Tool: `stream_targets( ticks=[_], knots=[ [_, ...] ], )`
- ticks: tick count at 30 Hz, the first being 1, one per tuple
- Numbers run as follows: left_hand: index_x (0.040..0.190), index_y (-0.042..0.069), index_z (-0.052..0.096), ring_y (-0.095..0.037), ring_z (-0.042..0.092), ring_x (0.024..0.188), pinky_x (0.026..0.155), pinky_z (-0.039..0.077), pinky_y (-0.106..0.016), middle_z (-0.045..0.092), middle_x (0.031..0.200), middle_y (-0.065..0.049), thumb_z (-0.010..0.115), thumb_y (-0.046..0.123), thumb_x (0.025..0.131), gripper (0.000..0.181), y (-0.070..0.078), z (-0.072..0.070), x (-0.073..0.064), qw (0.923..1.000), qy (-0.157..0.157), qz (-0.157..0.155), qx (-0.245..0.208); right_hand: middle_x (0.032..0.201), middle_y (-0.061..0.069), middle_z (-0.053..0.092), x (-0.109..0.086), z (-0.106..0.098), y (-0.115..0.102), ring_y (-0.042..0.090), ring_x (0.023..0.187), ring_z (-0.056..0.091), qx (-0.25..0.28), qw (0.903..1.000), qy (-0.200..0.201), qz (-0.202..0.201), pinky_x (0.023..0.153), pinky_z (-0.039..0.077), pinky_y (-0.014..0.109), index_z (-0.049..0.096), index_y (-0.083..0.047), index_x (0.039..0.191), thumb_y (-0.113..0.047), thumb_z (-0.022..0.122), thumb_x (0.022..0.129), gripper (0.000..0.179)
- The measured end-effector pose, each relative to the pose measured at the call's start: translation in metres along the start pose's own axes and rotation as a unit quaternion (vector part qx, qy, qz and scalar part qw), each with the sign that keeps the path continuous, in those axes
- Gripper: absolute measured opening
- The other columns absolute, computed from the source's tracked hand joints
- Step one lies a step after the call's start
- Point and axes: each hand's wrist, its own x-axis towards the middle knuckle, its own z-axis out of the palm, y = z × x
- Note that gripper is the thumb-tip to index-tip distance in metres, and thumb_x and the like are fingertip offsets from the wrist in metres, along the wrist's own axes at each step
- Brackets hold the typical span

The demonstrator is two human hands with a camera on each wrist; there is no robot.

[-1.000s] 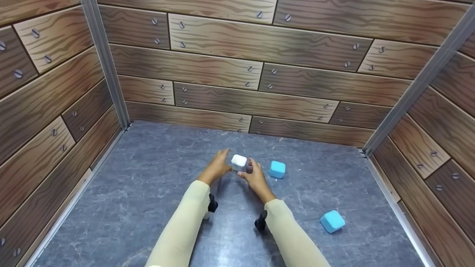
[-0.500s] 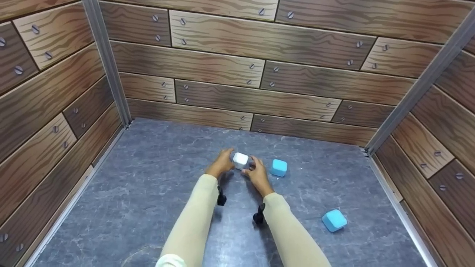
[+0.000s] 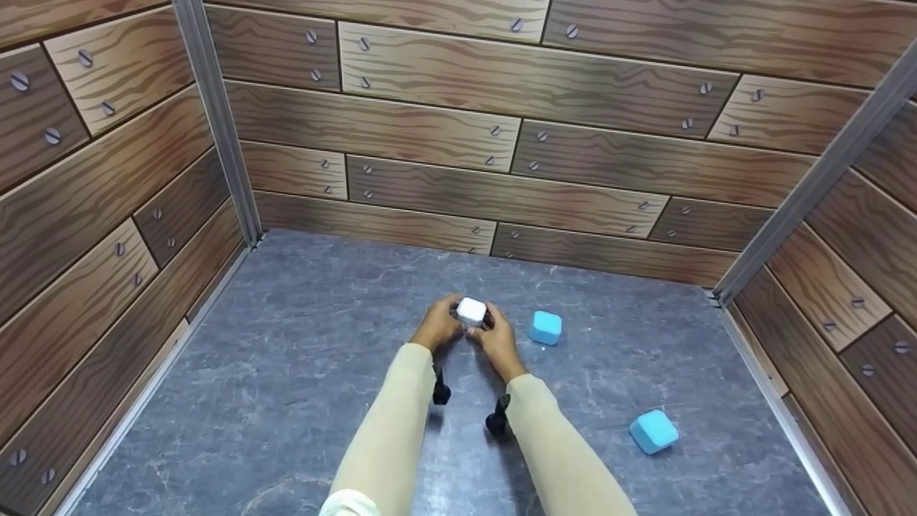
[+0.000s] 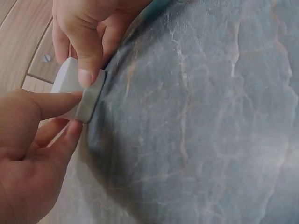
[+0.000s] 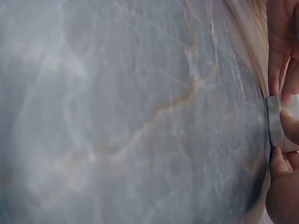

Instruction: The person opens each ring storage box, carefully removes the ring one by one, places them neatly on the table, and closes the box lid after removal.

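Midway across the floor sits a small white block (image 3: 471, 311) with rounded corners. A grey-green band runs round its lower edge in the left wrist view, next to the marbled floor. My left hand (image 3: 438, 324) pinches it from the left, thumb (image 4: 60, 103) on the near side and fingers (image 4: 71, 134) round the side. From the other side my right hand (image 3: 497, 338) grips it, its thumb (image 4: 87, 70) pressing near the band. The right wrist view catches the block (image 5: 275, 122) only at its edge. Right of my right hand lies a blue block (image 3: 546, 327), untouched.
Another blue block (image 3: 653, 431) lies nearer on the right, by my right forearm. Wood-patterned walls (image 3: 430, 190) enclose the grey marbled floor (image 3: 308, 373) at the back and both sides. A tiny white speck (image 3: 543, 349) lies below the first blue block.
My left hand has come in from the left, closing the gap to the white block. My right fingers have drawn in against it. Both blue blocks have stayed put while the view shifted slightly.
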Motion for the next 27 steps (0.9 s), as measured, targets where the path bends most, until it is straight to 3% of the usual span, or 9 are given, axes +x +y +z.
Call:
stream_targets(
  ticks=[10,20,27],
  knots=[
    [0.127,-0.004,0.064,-0.032,0.065,0.114,0.099,0.052,-0.044,0.069,0.122,-0.022,0.069,-0.014,0.081,0.047,-0.002,0.009,-0.005,0.9989,0.036,0.025,-0.016,0.141,0.026,0.056,-0.004,-0.003,0.003,0.039,0.132,0.053,0.003,0.9991,0.043,0.006,0.104,0.051,0.044,0.047,0.004,0.146,0.008,0.063,0.093,0.056],
    [0.135,-0.007,0.056,-0.033,0.064,0.119,0.102,0.052,-0.04,0.065,0.128,-0.025,0.066,-0.016,0.083,0.054,-0.001,0.007,-0.009,0.9994,0.005,0.005,-0.033,0.136,0.022,0.061,-0.011,-0.006,0.006,0.035,0.128,0.058,-0.013,0.9988,0.046,-0.006,0.103,0.051,0.045,0.053,0.0,0.143,0.003,0.067,0.092,0.053],
    [0.131,-0.009,0.057,-0.032,0.066,0.111,0.095,0.055,-0.038,0.067,0.123,-0.024,0.066,-0.016,0.081,0.051,-0.002,0.011,-0.015,0.9995,0.011,0.005,-0.028,0.13,0.021,0.064,-0.017,-0.007,0.004,0.034,0.124,0.061,-0.012,0.9984,0.054,0.002,0.1,0.053,0.043,0.059,-0.002,0.137,0.005,0.068,0.09,0.048]
  ],
)
